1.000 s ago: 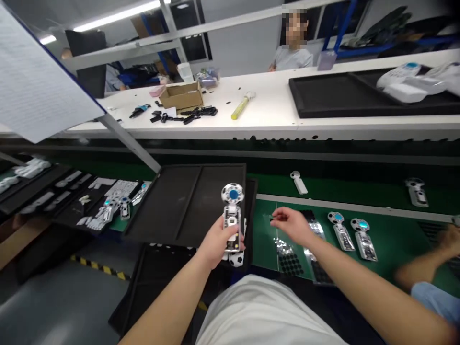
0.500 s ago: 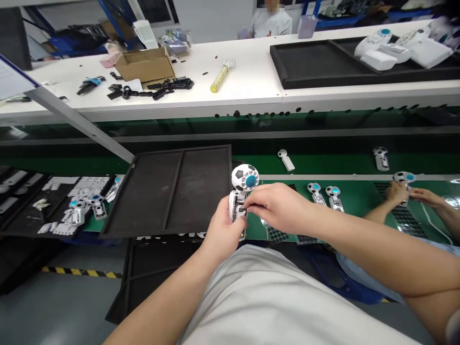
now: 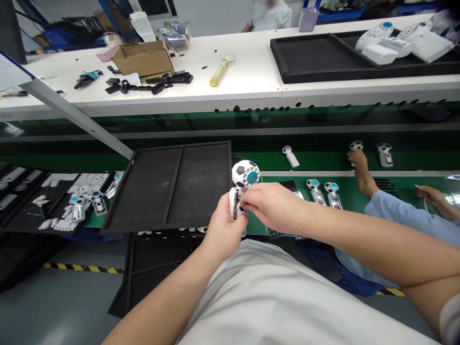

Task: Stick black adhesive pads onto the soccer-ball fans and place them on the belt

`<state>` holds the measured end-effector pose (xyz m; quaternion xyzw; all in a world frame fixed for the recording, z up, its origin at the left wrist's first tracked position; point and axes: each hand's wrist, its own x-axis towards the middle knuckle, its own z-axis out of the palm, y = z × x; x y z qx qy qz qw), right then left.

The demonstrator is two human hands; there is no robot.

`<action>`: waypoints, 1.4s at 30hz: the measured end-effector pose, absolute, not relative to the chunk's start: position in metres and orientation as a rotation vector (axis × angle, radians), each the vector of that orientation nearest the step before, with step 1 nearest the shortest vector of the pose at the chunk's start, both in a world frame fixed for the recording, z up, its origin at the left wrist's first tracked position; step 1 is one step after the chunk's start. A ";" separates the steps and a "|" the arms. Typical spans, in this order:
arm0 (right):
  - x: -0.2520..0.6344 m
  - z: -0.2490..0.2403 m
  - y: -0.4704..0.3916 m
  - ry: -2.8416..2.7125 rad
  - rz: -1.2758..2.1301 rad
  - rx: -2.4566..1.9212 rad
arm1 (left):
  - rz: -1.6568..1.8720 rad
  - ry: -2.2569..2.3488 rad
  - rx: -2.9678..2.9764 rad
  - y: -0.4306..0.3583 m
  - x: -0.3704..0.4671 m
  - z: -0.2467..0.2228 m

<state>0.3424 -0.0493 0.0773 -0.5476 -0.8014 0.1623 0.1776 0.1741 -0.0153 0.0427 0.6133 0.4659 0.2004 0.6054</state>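
A white handheld fan [image 3: 245, 173] with a football-patterned round head and blue centre stands upright before me. My left hand [image 3: 224, 225] is wrapped round its handle, which is open at the front and shows dark inner parts. My right hand [image 3: 268, 203] is closed in a pinch at that opening; whatever its fingertips hold is hidden. Just right of my right hand, two similar fans [image 3: 317, 192] with blue centres lie on the green work surface. Farther back, another white fan [image 3: 291, 157] lies on the green belt.
A black divided tray [image 3: 201, 187] sits left of my hands. Farther left are white parts and fans on a dark tray [image 3: 53, 201]. A co-worker's hand [image 3: 357, 157] is on a fan at the right. The white shelf [image 3: 247, 84] carries a cardboard box [image 3: 143, 60] and a black tray [image 3: 298, 60].
My right fingertips have shifted slightly at the handle opening, and the white piece seen there is now covered. The co-worker's hand has moved a fan to the back belt.
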 end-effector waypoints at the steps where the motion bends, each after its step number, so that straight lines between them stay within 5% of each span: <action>1: 0.342 0.077 -0.049 -2.271 0.453 -1.554 | 0.461 1.088 1.423 -0.016 0.174 0.043; 19: 0.330 0.059 -0.049 -2.063 0.400 -1.878 | 0.470 1.144 1.437 -0.017 0.178 0.031; 23: 0.333 0.052 -0.048 -1.597 0.702 -1.968 | 0.486 1.080 1.112 -0.016 0.182 0.036; 28: 0.327 0.023 -0.061 -0.909 1.254 -1.497 | 0.554 0.947 0.951 -0.021 0.189 0.038; 34: 0.340 -0.043 -0.049 -0.432 1.427 -1.381 | 0.391 1.030 1.221 -0.010 0.177 0.004; 42: 0.403 -0.193 -0.063 -0.027 1.424 -1.861 | 1.056 1.974 0.908 0.044 0.056 -0.044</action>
